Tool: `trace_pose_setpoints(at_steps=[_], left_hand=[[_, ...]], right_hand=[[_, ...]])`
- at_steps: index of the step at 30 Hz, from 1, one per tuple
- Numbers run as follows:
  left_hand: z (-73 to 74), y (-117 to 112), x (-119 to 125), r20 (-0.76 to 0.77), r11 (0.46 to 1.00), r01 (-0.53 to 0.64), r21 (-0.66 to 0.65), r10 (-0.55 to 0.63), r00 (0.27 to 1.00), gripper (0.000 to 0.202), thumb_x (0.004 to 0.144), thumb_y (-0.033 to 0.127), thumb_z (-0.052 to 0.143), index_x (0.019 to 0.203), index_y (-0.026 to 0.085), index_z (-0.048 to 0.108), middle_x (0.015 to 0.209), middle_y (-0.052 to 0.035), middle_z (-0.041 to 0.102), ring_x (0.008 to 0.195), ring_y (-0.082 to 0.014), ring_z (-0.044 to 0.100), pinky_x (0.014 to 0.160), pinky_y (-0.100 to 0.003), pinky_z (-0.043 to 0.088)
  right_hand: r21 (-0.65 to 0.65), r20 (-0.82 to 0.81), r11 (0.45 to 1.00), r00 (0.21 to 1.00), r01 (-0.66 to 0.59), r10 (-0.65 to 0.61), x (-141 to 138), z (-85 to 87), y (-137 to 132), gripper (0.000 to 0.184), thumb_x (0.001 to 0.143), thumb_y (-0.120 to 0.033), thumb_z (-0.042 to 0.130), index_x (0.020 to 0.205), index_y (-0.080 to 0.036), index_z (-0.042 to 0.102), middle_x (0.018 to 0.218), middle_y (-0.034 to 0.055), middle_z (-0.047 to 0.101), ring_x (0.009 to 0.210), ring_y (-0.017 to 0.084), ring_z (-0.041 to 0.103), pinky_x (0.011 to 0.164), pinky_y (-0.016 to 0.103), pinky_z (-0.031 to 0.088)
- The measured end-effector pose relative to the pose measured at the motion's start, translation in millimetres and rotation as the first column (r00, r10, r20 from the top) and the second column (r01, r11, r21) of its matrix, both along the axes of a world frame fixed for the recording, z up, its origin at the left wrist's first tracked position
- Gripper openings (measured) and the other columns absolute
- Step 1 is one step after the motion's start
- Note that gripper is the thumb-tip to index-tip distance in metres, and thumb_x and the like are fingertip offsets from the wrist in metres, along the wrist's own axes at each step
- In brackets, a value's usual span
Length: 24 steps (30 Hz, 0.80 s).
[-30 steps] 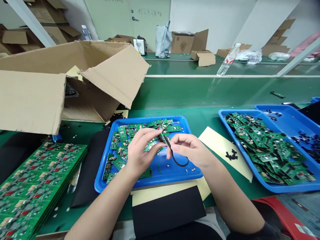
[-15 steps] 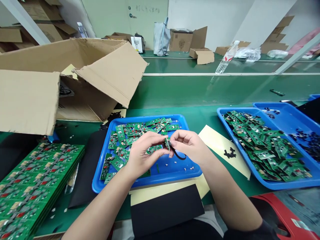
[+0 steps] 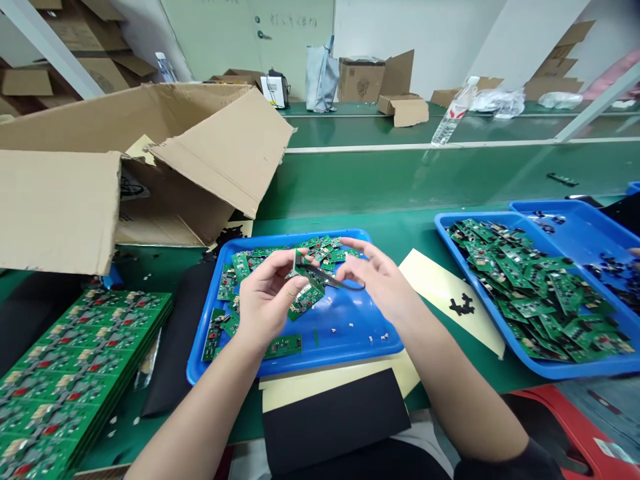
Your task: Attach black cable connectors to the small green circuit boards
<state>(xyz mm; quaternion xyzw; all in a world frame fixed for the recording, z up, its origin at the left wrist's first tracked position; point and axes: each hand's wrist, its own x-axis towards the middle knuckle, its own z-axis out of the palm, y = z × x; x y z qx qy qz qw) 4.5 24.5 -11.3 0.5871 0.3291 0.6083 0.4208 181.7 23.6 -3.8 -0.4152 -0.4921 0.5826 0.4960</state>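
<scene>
Well, the left hand (image 3: pixel 265 303) holds a small green board (image 3: pixel 301 264) over the middle blue tray (image 3: pixel 295 365). Its thumb and fingers are pinched shut on the board. The board stands nearly on its edge, with its long side going up and down, a bit tilted. A thin black strip (image 3: pixel 334 281) goes from the board off to the right. It lies almost flat, left to right, and its right end sits a little lower. The right hand (image 3: pixel 383 283) holds that end. Its thumb and fingers are close together on the strip, and the first finger sticks out to the left. Both hands are just above the tray.

There is some writing on the far wall (image 3: pixel 293 20) over the door, but it is too small to read. A water bottle (image 3: pixel 453 112) far away has a red label, also too small to read.

The middle blue tray has many small green boards in its far and left parts. Its near right part is mostly bare blue with a few tiny bits. The right blue tray (image 3: pixel 550 375) is piled with more green boards. Behind it, the far blue tray (image 3: pixel 575 223) has little black pieces in it. On the left, a big brown box (image 3: pixel 60 207) lies open on its side. Near left, a stack of green panels (image 3: pixel 75 360) sits on the green table (image 3: pixel 400 187).
</scene>
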Motion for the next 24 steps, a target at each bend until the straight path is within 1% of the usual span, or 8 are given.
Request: trace_pose_setpoints(at_steps=[3,7,9,13,15,18,20,24], left_hand=[[2.3,2,-3,0.042,0.996,-0.004,-0.087,0.007,0.999,0.034,0.072,0.037,0.072,0.102,0.021,0.067,0.107,-0.0097,0.067,0.093,-0.0226,0.066,0.083,-0.038,0.054],[5.1,0,-1,0.088,0.986,0.098,-0.137,-0.087,0.992,0.034,0.071,0.037,0.073,0.101,0.022,0.067,0.102,-0.0083,0.07,0.093,-0.0231,0.066,0.084,-0.04,0.054],[5.1,-1,1,0.094,0.981,0.128,-0.147,-0.115,0.989,0.03,0.072,0.035,0.073,0.099,0.023,0.068,0.102,-0.0074,0.07,0.095,-0.0229,0.066,0.088,-0.04,0.053],[3.1,-2,3,0.045,0.979,0.13,-0.16,-0.124,0.991,0.029,0.071,0.032,0.074,0.097,0.022,0.069,0.106,-0.0086,0.069,0.101,-0.0239,0.063,0.092,-0.04,0.05],[2.9,-2,4,0.016,0.982,0.134,-0.135,-0.133,0.991,0.028,0.07,0.03,0.074,0.097,0.021,0.07,0.103,-0.009,0.069,0.098,-0.0231,0.064,0.089,-0.038,0.052],[3.9,-1,5,-0.009,0.986,0.144,-0.085,-0.145,0.989,0.025,0.071,0.025,0.074,0.095,0.021,0.07,0.099,-0.0076,0.07,0.092,-0.0195,0.065,0.083,-0.032,0.053],[4.3,-1,5,-0.024,0.986,0.154,-0.064,-0.156,0.987,0.024,0.071,0.022,0.073,0.095,0.022,0.071,0.097,-0.0065,0.069,0.088,-0.0171,0.064,0.081,-0.029,0.053],[3.7,0,5,-0.064,0.986,0.168,-0.007,-0.168,0.984,0.024,0.072,0.021,0.072,0.096,0.024,0.071,0.092,-0.0054,0.068,0.085,-0.0151,0.061,0.075,-0.026,0.053]], right_hand=[[0.029,-0.083,0.988,0.986,0.149,-0.146,7,-2.4,9,0.028,0.087,-0.044,0.047,0.098,-0.02,0.057,0.075,0.0025,0.066,0.076,0.016,0.065,0.078,0.035,0.052],[0.155,-0.143,0.937,0.945,0.313,-0.293,15,1.9,10,0.024,0.09,-0.039,0.042,0.093,-0.022,0.058,0.08,0.0034,0.065,0.082,0.016,0.064,0.082,0.037,0.053],[0.224,-0.134,0.917,0.942,0.33,-0.307,17,5.5,6,0.02,0.089,-0.037,0.045,0.09,-0.023,0.059,0.08,0.0023,0.064,0.081,0.015,0.064,0.082,0.037,0.053],[0.357,0.094,0.928,0.984,0.107,-0.15,11,10.4,-5,0.012,0.083,-0.031,0.057,0.088,-0.022,0.063,0.081,0.0014,0.066,0.078,0.015,0.063,0.075,0.033,0.053],[0.432,0.224,0.902,0.968,0.006,-0.113,5,10.8,-10,0.011,0.081,-0.028,0.06,0.089,-0.021,0.063,0.083,0.0023,0.067,0.08,0.016,0.063,0.074,0.032,0.052],[0.537,0.313,0.842,0.939,-0.05,-0.143,-2,9.9,-13,0.005,0.081,-0.023,0.06,0.084,-0.02,0.061,0.08,0.002,0.065,0.077,0.015,0.06,0.07,0.029,0.05],[0.535,0.32,0.843,0.937,-0.056,-0.142,-4,9.4,-14,0.002,0.081,-0.021,0.059,0.079,-0.02,0.059,0.075,0.0005,0.062,0.072,0.013,0.058,0.067,0.027,0.048],[0.396,0.256,0.916,0.965,-0.057,-0.05,-5,9.0,-13,0.007,0.079,-0.019,0.057,0.073,-0.019,0.055,0.069,-0.0013,0.058,0.064,0.011,0.055,0.061,0.024,0.046]])
